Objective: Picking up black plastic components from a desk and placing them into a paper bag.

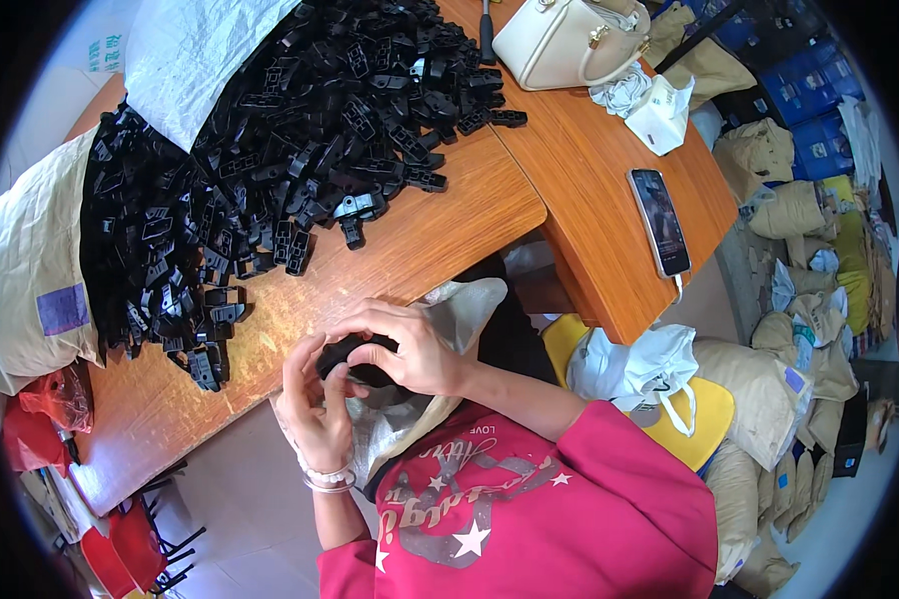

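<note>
Over my lap, both hands are curled around a small black plastic part (342,351), which my fingers mostly cover. My left hand (310,414) has its fingers bent against the part's left side. From the right, my right hand (415,349) grips it, with the thumb across it. Below the hands a whitish woven sack (474,304) lies open on my lap, with something dark inside that I cannot make out. A big heap of black plastic parts (310,130) covers the wooden table (270,349) just beyond my hands.
Full sacks, one white (195,60) and one beige (40,260), border the heap. On the right-hand table lie a phone (659,225) with a cable, a tissue box (659,115) and a cream handbag (569,45). A yellow stool (704,424) bearing a white bag stands to my right.
</note>
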Action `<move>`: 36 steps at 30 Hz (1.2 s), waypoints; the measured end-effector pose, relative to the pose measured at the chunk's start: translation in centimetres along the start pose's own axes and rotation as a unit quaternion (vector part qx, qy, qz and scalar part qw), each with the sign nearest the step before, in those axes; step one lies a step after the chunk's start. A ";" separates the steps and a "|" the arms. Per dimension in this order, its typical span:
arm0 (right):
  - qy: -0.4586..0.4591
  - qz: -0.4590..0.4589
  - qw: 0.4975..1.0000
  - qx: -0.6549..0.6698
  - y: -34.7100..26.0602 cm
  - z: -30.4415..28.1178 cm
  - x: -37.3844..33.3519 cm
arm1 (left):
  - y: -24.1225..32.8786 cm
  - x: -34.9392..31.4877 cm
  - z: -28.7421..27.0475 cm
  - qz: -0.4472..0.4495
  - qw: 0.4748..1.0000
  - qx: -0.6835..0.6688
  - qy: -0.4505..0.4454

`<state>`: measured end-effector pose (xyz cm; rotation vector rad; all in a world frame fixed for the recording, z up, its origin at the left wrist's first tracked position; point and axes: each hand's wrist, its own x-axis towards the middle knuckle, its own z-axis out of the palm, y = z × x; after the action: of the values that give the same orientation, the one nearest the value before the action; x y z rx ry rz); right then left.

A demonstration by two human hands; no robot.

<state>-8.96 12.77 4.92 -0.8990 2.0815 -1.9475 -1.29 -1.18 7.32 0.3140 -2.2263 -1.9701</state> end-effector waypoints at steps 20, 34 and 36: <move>-0.096 -0.035 0.995 -0.013 0.4 0.2 -0.3 | -1.6 -1.2 -2.8 0.059 0.993 0.092 0.039; 0.164 -0.115 0.888 -0.415 3.8 -4.5 7.4 | -0.2 5.5 -8.3 0.154 0.829 0.517 0.147; 0.168 -0.119 0.891 -0.404 4.1 -4.2 7.3 | -1.3 6.3 -8.6 0.143 0.793 0.581 0.117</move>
<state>-18.27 12.48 3.74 -1.0208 3.2269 -1.3447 -5.19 -11.23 6.98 0.2782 -2.7584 -0.1880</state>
